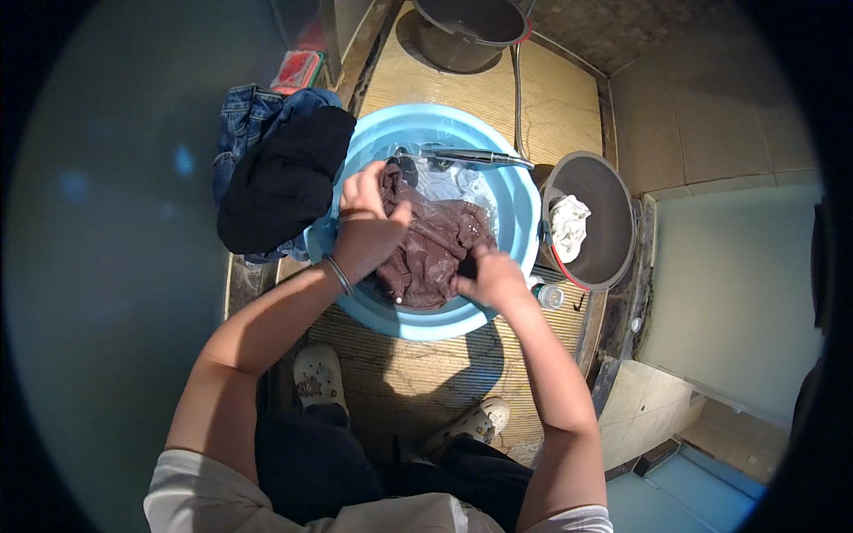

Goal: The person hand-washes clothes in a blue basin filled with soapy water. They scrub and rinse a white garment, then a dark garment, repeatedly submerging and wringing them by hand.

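A wet maroon-brown garment [433, 260] lies bunched in a light blue plastic basin [523, 226]. My left hand [373, 223], with a bracelet at the wrist, grips the cloth by its upper left part. At the garment's lower right edge is my right hand [493, 276], somewhat blurred, with thumb and fingers apart; whether it pinches the cloth is unclear. Behind the garment, pale blue cloth [450, 180] and some dark cloth sit in the basin. A chrome handheld shower head [476, 156] rests across the basin's far right side, its spray end over the inside.
Black cloth [290, 176] and blue jeans [243, 116] are heaped left of the basin, near a red brush [295, 70]. To the right, a grey bucket [600, 213] holds white cloth [568, 226]. Another bucket [466, 46] stands beyond. A clear bottle [550, 296] lies near the basin.
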### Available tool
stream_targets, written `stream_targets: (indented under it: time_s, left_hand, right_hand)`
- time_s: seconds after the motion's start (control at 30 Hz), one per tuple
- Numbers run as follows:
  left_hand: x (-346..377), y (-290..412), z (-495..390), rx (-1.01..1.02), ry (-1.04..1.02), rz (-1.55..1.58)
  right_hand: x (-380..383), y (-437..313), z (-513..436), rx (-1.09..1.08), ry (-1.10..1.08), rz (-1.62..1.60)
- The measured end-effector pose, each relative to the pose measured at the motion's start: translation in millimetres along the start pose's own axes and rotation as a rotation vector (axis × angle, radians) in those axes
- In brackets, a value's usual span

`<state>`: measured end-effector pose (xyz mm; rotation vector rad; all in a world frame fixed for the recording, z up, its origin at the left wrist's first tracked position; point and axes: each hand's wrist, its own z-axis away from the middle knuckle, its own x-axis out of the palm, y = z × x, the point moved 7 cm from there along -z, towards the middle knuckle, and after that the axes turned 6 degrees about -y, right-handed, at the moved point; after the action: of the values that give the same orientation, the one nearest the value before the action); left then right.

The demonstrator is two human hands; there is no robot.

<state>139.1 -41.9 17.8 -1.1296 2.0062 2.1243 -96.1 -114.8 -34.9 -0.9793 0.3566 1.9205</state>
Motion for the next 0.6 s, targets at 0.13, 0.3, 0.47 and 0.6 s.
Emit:
stream_targets:
  time_s: [0.13,0.3,0.47,0.6]
  left_hand:
    - [36,22,29,0.296,-0.247,-0.43]
    - [57,8,36,0.324,-0.504,-0.654]
    - [49,3,19,0.275,-0.362,-0.292]
    - [42,-12,-4,-0.123,-0.397,0.21]
  right_hand:
    - [37,-10,-17,0.025,0.136,0.097]
    - [2,18,-27,-0.124,0.366,-0.588]
    - [-71,23,0,-0.371,0.44,-1.09]
    - [-70,-4,17,-0.235,0.556,-0.604]
